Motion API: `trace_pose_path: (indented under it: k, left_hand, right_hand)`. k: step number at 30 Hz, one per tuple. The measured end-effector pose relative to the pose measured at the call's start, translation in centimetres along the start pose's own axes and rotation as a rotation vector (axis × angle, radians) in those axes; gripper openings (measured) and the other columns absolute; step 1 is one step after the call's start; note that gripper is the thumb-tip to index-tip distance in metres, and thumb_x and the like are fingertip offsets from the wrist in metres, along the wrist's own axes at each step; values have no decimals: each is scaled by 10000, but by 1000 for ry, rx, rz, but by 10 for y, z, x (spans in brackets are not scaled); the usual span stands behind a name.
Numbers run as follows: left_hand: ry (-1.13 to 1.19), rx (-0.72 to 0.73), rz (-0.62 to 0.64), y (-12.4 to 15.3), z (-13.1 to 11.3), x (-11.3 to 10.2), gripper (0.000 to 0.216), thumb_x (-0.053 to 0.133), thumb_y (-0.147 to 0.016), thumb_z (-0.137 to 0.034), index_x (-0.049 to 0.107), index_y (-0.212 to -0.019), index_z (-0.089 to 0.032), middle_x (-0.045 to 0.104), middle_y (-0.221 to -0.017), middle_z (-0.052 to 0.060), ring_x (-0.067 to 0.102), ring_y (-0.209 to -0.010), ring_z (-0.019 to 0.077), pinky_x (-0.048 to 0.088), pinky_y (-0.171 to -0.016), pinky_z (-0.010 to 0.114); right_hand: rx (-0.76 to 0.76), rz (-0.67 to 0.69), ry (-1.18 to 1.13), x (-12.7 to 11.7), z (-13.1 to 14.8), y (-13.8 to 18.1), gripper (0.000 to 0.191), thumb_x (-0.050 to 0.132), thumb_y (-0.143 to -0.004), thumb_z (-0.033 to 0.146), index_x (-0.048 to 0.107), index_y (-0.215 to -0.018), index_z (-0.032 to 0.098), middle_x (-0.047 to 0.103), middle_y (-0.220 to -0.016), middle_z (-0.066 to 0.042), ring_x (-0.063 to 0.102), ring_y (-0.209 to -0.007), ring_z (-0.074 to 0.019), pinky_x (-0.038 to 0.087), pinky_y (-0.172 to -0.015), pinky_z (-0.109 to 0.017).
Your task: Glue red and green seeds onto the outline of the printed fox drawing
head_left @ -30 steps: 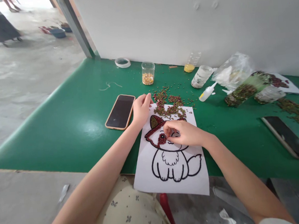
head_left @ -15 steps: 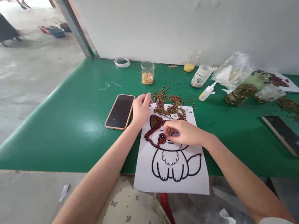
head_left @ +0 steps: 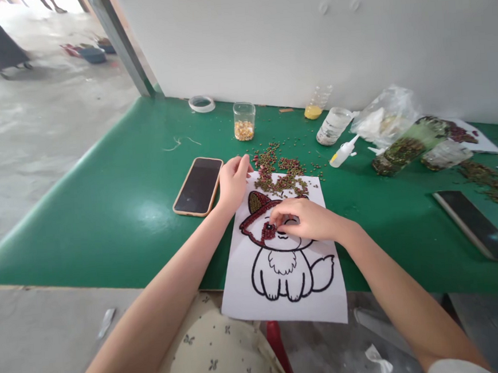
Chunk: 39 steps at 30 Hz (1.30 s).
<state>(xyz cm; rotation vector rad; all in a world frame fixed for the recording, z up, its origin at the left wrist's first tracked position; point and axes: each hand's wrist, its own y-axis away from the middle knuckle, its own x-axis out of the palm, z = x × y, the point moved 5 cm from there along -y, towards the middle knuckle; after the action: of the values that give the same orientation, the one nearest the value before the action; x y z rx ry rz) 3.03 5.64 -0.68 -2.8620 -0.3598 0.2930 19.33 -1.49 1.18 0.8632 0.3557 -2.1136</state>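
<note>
Paper sheet (head_left: pixel 284 298): white, black-outlined cartoon animal, hat filled with dark red seeds; laid on green table (head_left: pixel 104 209), overhanging near edge. Phone (head_left: pixel 198 186) at left. Left hand (head_left: pixel 231 183) pressed flat on top-left corner. Right hand (head_left: pixel 303 219) fingertips pinched at red eye patch; seed between them cannot be told. Seed pile (head_left: pixel 280 172) beyond.

I see bright, even daylight from the upper left, blown out there. Soft glare patches sit on the green table (head_left: pixel 143 209). Edges bend outward; shadows are faint; focus is sharp.
</note>
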Motion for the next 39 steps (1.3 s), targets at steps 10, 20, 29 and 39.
trace_pose_path:
  k: [10,20,29,39]
  left_hand:
    - [3,2,4,0,0,0,383,464,-889,-361,528,-560,-174,498,-539,-9,462,-530,92,352,-516,227]
    - [-11,10,2,0,-1,0,386,461,-890,-361,524,-557,-176,489,-530,-13,459,-532,94,352,-515,224]
    - [-7,2,2,0,1,1,395,468,-887,-379,528,-555,-174,497,-528,-11,463,-528,93,353,-514,219]
    - [7,2,11,0,0,1,388,465,-888,-374,528,-560,-177,502,-539,-6,473,-545,97,364,-517,218]
  right_hand:
    - [-85,14,85,0,-4,-1,151,600,-846,111,704,-884,213,690,-892,-13,599,-870,-146,453,-815,-293]
    - [-94,7,135,1,-2,-1,159,589,-853,108,703,-872,218,684,-888,-10,596,-870,-151,454,-807,-299]
    - [-88,11,140,2,-2,-1,161,584,-849,104,698,-865,217,686,-889,-11,599,-875,-155,457,-805,-305]
    - [-67,13,155,1,0,0,137,592,-841,117,691,-854,210,681,-884,-19,594,-873,-164,454,-794,-309]
